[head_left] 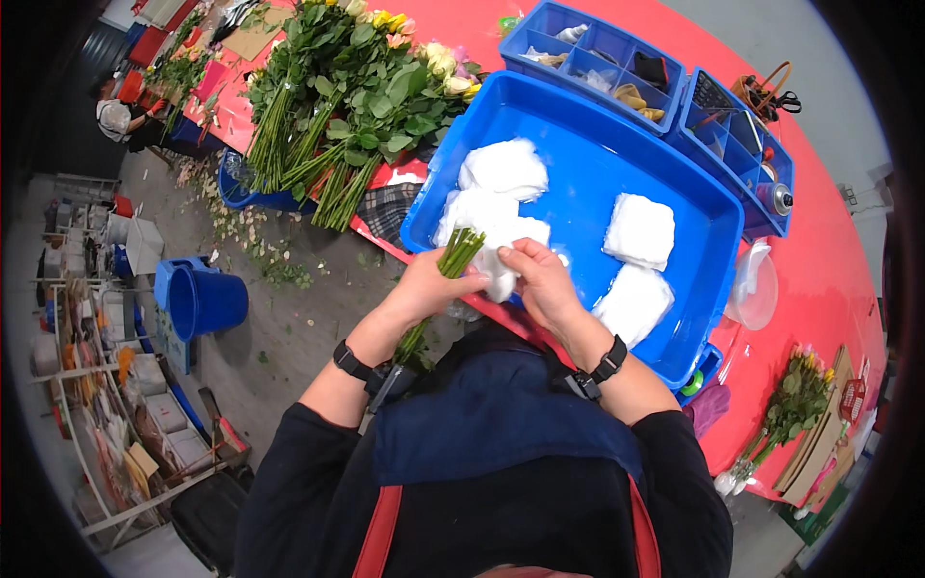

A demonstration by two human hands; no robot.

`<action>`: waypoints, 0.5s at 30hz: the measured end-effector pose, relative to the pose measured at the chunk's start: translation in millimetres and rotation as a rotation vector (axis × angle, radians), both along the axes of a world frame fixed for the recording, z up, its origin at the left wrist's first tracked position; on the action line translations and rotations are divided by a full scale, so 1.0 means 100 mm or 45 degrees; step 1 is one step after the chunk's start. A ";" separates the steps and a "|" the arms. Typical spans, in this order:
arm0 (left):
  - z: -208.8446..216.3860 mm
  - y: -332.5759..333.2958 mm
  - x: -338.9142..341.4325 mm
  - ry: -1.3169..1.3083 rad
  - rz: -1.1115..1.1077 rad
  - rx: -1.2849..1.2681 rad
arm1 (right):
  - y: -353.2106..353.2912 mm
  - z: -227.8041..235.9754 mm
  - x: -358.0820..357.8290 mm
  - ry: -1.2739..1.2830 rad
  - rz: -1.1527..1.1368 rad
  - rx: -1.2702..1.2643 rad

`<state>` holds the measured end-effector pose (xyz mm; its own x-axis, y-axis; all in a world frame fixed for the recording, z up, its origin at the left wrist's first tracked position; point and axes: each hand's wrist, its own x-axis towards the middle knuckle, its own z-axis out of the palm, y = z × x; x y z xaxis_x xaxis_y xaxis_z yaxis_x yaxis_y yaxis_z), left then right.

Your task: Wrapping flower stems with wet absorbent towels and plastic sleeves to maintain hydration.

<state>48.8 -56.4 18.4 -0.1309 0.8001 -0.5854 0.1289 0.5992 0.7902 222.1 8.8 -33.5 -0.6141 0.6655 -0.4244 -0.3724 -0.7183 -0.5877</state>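
Covering much of the view: one red table (819, 289); upon it, one blue tray (578, 173) with several white wads (642, 231) lying inside. One bundle of green stems (462, 250) — cut ends up, just at the tray's near-left edge — gripped in the left hand (434, 283); right hand (549, 284), thumb and fingers pinching a white piece (500, 277) beside the stems.

We are in a florist's workroom, by the look of the leafy bunches of cut roses (385, 96) heaped on a long red-covered table (814, 279) beside blue compartment boxes (617, 45). Around us, fallen petals and leaves (260, 226) litter the grey floor (299, 318), near a blue bucket (207, 302) and a crowded storage rack (149, 503).
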 end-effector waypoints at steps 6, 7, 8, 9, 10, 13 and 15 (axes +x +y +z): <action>-0.05 0.02 0.08 0.085 0.066 0.159 | -0.04 -0.06 -0.05 -0.287 0.104 0.442; -0.01 0.03 0.04 0.010 0.057 0.107 | -0.03 -0.06 -0.06 -0.322 0.006 0.350; 0.03 0.02 0.01 -0.061 0.054 0.056 | 0.00 -0.06 -0.07 -0.353 -0.087 0.258; 0.01 0.00 -0.04 -0.079 0.086 0.098 | 0.08 -0.17 -0.06 -0.315 -0.209 0.145; -0.03 -0.03 -0.08 -0.077 0.084 0.098 | 0.20 -0.23 0.06 -0.325 -0.159 0.195; -0.01 -0.04 -0.13 -0.114 0.127 0.101 | 0.23 -0.12 0.10 -0.233 -0.162 0.161; 0.01 -0.02 -0.01 -0.067 0.133 0.132 | 0.06 -0.10 0.01 -0.331 -0.015 0.400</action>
<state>47.6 -58.3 19.3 -0.1878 0.8403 -0.5085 0.0265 0.5219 0.8526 223.3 14.5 -43.2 -0.5046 0.7937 -0.3396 -0.1893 -0.4855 -0.8535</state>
